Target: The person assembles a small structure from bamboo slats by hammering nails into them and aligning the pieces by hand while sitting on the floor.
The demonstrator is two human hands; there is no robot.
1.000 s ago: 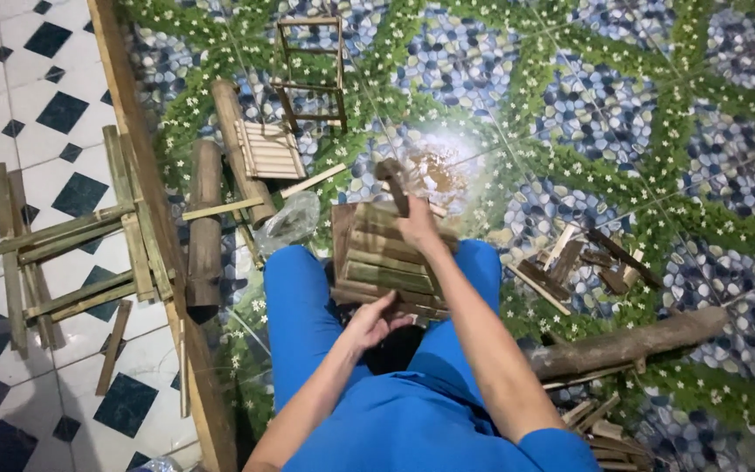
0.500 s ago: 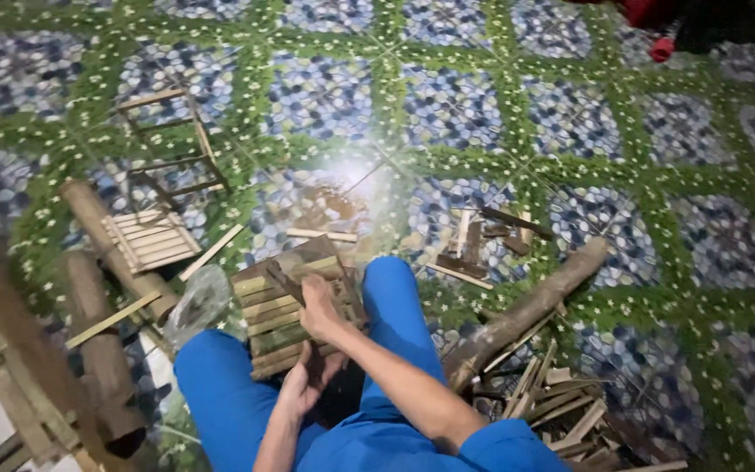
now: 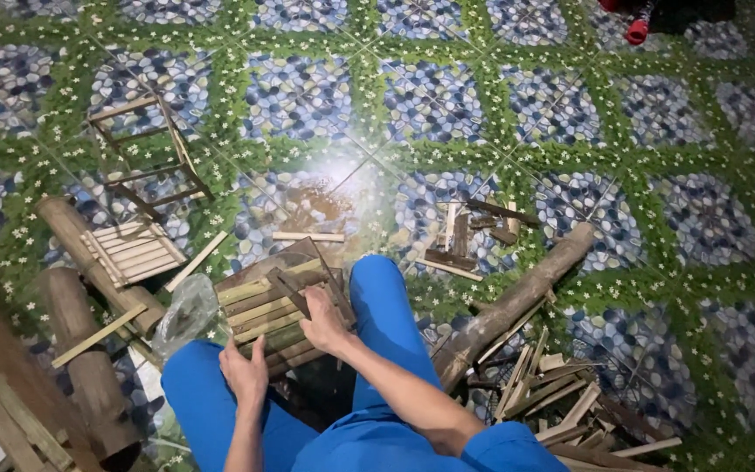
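Both hands have shifted slightly on the slatted wooden panel point(image 3: 277, 306) lying between the blue-clad knees. Right hand point(image 3: 323, 322) presses on its slats, its grip seemingly clenched around a dark tool, though that is hard to make out; left hand point(image 3: 245, 374) hovers released just below. A log point(image 3: 517, 301) and offcuts point(image 3: 561, 398) lie right, a plastic bag point(image 3: 187, 313) left.

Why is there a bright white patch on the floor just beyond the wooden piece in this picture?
Head view: glare from an overhead light washes out the glossy floor tiles beyond the slatted panel; the right hand and left hand look sharp enough, while the lower left corner sits in dim shadow.
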